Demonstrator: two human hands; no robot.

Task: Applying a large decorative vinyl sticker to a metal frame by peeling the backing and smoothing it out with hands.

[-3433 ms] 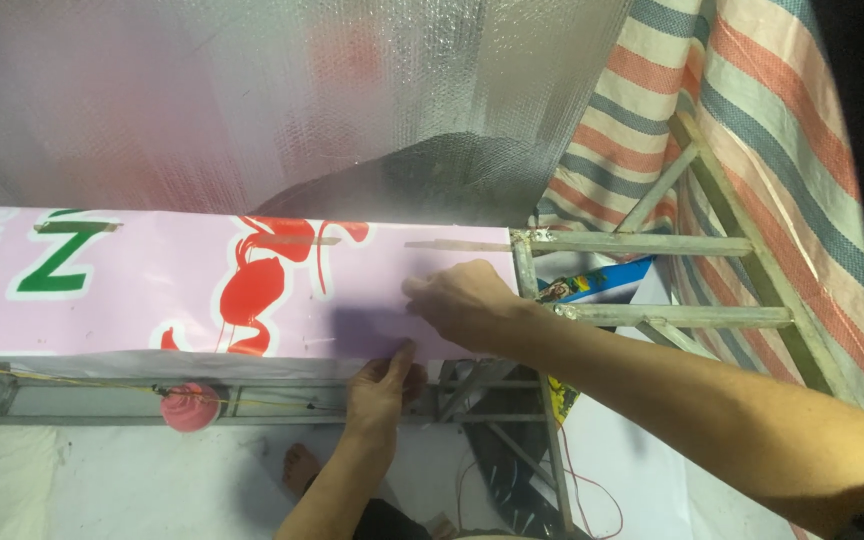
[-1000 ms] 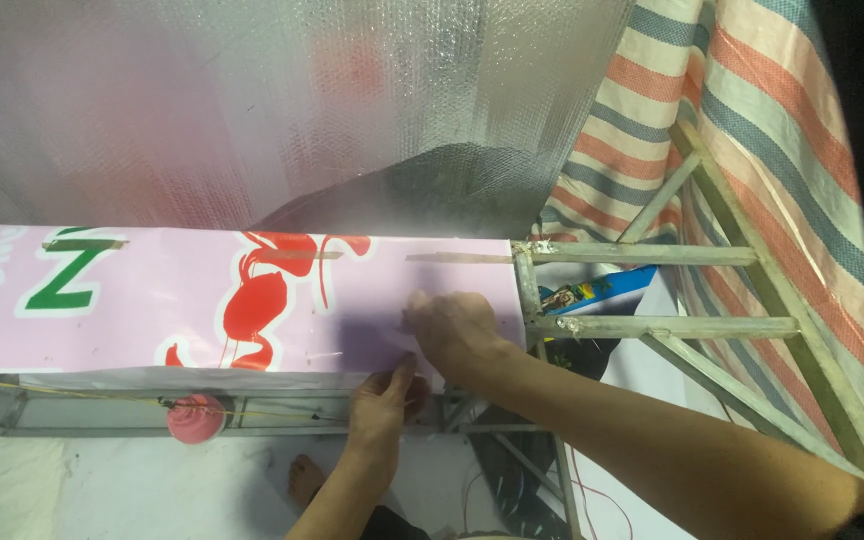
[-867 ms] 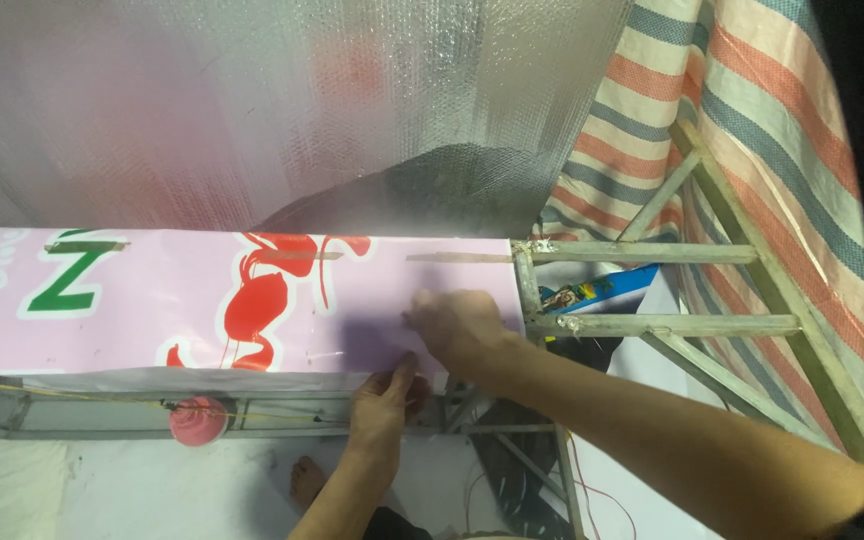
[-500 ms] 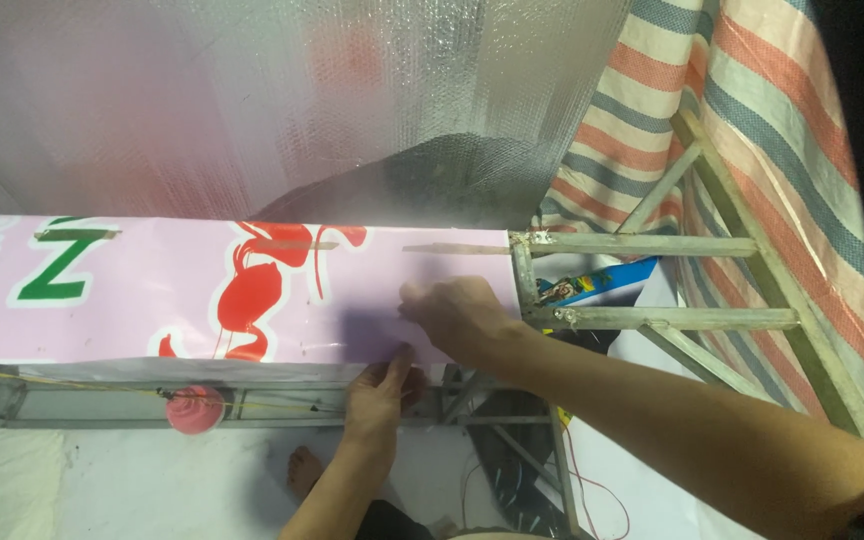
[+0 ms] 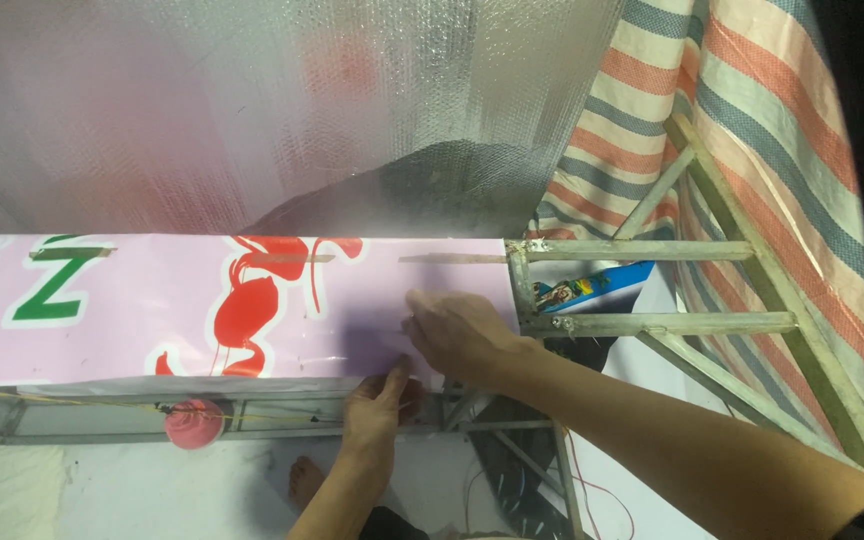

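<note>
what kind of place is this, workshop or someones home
Likely a makeshift workshop or outdoor work shelter: a welded metal frame carries a pink printed banner, with silver bubble-foil sheeting and a striped tarp as walls.

This is looking like a makeshift workshop or sign-fitting site. A pink printed banner (image 5: pixel 202 310) is lying over a welded metal frame (image 5: pixel 652 325) under both hands, while silver foil sheeting (image 5: pixel 252 110) is hanging beyond them and a striped tarp (image 5: pixel 752 120) is draping to their right.
</note>
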